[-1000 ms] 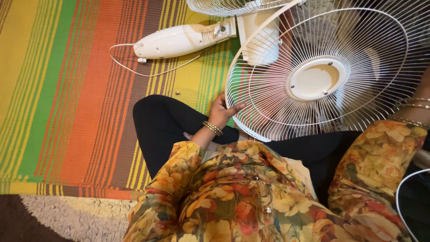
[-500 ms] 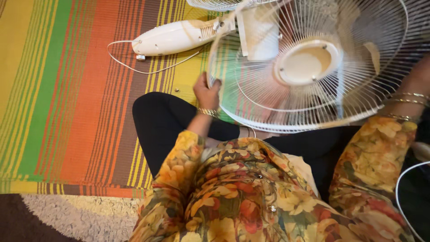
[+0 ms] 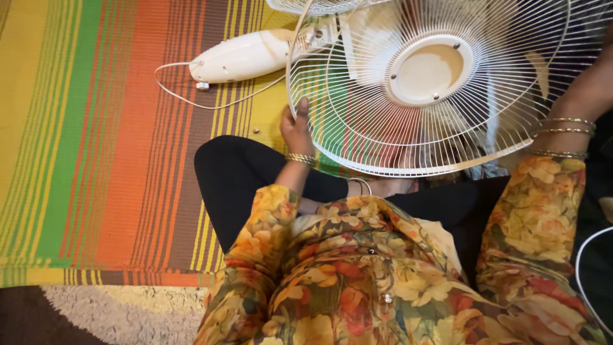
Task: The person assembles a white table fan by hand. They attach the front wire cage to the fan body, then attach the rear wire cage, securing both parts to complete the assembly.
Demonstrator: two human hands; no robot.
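Striped mat point(image 3: 96, 128) – white fan body point(image 3: 246, 56), cord point(image 3: 191, 99), small screw point(image 3: 256, 130).

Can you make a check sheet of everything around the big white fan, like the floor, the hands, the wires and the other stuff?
Surface: striped woven mat in yellow, green, orange and brown, with a shaggy rug at its near edge.
Job's things: white wire fan guard with a round centre plate, held tilted above the lap.
Clutter: white fan body lying on the mat; a small screw-like bit beside the knee.
Hands: left hand grips the guard's left rim; right hand is hidden behind the guard, only the forearm with bangles shows.
Cables: thin white cord looped near the fan body; another white cable at the right edge.
Surroundings: second wire guard at the top edge.
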